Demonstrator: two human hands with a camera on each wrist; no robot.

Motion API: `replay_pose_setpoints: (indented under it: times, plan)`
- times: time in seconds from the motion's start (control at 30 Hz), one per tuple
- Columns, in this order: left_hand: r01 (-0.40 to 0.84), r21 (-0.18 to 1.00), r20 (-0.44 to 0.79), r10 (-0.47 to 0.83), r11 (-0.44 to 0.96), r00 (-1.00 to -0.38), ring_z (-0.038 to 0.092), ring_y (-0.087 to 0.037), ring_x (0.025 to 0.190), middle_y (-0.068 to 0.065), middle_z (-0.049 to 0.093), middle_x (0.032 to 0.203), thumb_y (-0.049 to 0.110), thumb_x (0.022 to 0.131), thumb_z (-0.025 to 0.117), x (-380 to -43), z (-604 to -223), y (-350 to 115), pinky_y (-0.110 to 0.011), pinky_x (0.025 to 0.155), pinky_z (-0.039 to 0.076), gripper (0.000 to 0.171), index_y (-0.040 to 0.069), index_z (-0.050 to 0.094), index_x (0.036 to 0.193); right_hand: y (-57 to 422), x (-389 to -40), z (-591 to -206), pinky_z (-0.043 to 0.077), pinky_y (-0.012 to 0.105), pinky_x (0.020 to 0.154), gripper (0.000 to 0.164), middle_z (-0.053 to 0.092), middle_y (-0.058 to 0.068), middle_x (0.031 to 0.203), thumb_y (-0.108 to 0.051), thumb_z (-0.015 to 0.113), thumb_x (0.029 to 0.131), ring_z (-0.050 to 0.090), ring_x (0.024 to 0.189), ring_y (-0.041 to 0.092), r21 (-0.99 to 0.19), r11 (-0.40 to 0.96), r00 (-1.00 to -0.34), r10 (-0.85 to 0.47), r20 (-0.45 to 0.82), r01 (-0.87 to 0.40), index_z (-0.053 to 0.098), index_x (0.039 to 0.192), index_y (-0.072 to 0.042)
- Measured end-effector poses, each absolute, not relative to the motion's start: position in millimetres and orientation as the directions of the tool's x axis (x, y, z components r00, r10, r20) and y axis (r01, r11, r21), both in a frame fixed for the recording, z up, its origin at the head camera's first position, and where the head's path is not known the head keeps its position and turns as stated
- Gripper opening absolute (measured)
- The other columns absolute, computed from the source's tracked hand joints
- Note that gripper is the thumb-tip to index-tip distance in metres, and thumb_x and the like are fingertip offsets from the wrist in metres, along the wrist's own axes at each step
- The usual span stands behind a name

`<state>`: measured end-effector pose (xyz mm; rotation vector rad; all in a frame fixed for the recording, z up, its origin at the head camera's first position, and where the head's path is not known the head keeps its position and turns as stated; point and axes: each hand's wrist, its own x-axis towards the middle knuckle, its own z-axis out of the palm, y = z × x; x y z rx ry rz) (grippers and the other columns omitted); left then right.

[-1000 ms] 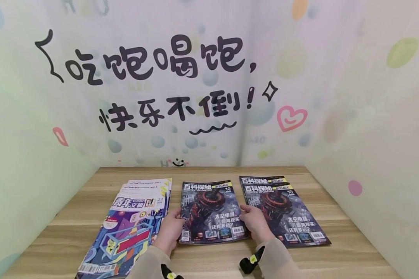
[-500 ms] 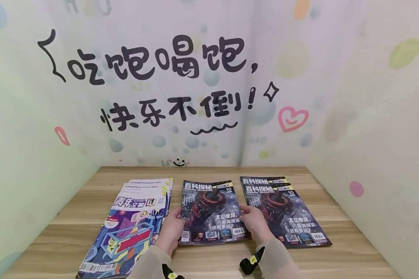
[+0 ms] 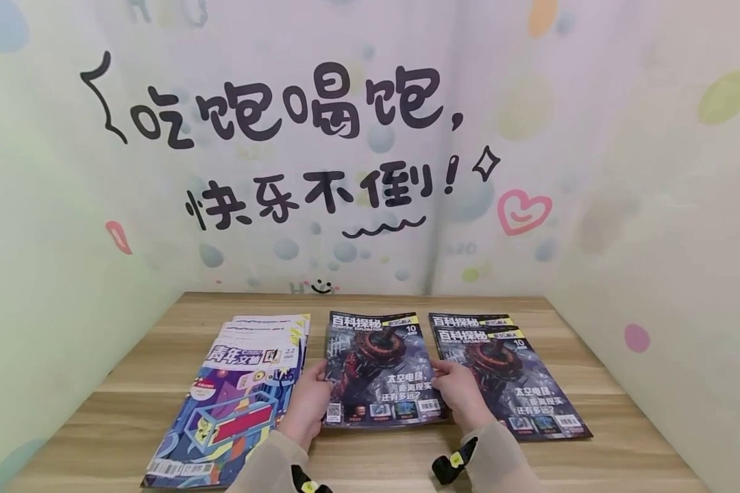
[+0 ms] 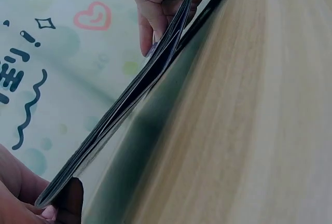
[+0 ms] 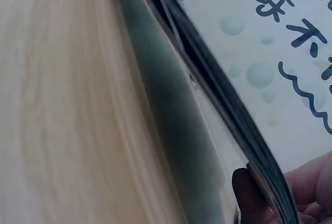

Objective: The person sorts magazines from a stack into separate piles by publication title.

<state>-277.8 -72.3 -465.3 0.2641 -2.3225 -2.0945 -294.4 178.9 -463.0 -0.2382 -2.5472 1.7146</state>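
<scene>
Both hands hold a dark magazine (image 3: pixel 382 370) with a red and black ring-shaped machine on its cover, in the middle of the table. My left hand (image 3: pixel 308 404) grips its left edge, my right hand (image 3: pixel 462 397) its right edge. In the left wrist view the magazine (image 4: pixel 119 99) stands off the table, tilted, its pages slightly parted near the far end. Fingers lie beneath it and the thumb side above. The right wrist view shows the same grip on the magazine's edge (image 5: pixel 228 99). Whether it is one copy or several cannot be told.
To the left lies a fanned stack of magazines (image 3: pixel 222 411) with a purple and blue cover on top. Matching dark magazines (image 3: pixel 518 383) overlap at the right, close to my right hand. A printed wall sheet (image 3: pixel 370 260) rises behind the wooden table (image 3: pixel 382 459).
The held magazine has risen slightly and shifted a little away from me, with both hands still gripping its sides. The whole head view has drifted a little; the side stacks stay put.
</scene>
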Motion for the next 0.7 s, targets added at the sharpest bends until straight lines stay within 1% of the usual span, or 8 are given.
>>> replay_pose_setpoints:
  times: [0.17,0.27,0.33,0.4,0.53,0.7]
  plan:
    - [-0.078,0.995,-0.071,-0.111,0.062,-0.991,0.049,-0.039,0.119,-0.03,0.045,0.136,-0.009,0.086,0.043,-274,-462,-63,-0.052,0.101,0.04,0.057,-0.008,0.034,0.143,192,-288,-458,0.047,0.034,0.075,0.044,0.059,0.017,0.103,0.006,0.053,0.086,0.054,0.091,0.026,-0.931,0.355,-0.991,0.131,-0.041,0.085,0.054,0.13,0.009]
    - [-0.056,0.997,-0.05,-0.113,0.048,-0.992,0.047,-0.038,0.119,-0.031,0.045,0.135,-0.012,0.084,0.043,-271,-462,-55,-0.053,0.101,0.039,0.06,-0.009,0.034,0.143,203,-284,-456,0.048,0.037,0.079,0.044,0.058,0.019,0.108,0.005,0.053,0.088,0.054,0.096,0.027,-0.923,0.379,-0.994,0.105,-0.033,0.071,0.052,0.132,0.008]
    - [-0.062,0.998,-0.059,-0.118,0.026,-0.991,0.046,-0.037,0.118,-0.028,0.045,0.134,-0.012,0.083,0.044,-270,-462,-48,-0.053,0.101,0.038,0.061,-0.008,0.035,0.143,211,-283,-455,0.047,0.038,0.081,0.044,0.057,0.019,0.11,0.005,0.053,0.089,0.052,0.099,0.028,-0.913,0.402,-0.995,0.101,-0.025,0.064,0.052,0.132,0.008]
    - [-0.067,0.998,-0.067,-0.103,-0.002,-0.992,0.047,-0.037,0.117,-0.026,0.044,0.133,-0.013,0.082,0.045,-268,-463,-40,-0.053,0.099,0.04,0.063,-0.007,0.033,0.144,220,-282,-455,0.046,0.037,0.081,0.045,0.058,0.018,0.109,0.004,0.054,0.088,0.052,0.098,0.027,-0.902,0.427,-0.994,0.104,-0.02,0.063,0.052,0.133,0.007]
    - [-0.084,0.995,-0.088,-0.068,-0.05,-0.994,0.051,-0.033,0.111,-0.022,0.046,0.132,-0.013,0.082,0.047,-263,-464,-21,-0.046,0.093,0.047,0.065,-0.006,0.032,0.145,242,-281,-457,0.045,0.031,0.076,0.045,0.06,0.014,0.102,0.005,0.056,0.087,0.052,0.092,0.024,-0.885,0.461,-0.993,0.118,-0.011,0.065,0.053,0.131,0.009]
    - [-0.074,0.991,-0.078,-0.027,-0.113,-0.997,0.054,-0.029,0.104,-0.021,0.047,0.125,-0.014,0.08,0.045,-258,-464,6,-0.041,0.087,0.05,0.065,-0.007,0.032,0.143,270,-277,-457,0.042,0.027,0.072,0.048,0.059,0.01,0.094,0.007,0.058,0.083,0.051,0.085,0.018,-0.883,0.462,-0.989,0.145,-0.024,0.089,0.052,0.13,0.011]
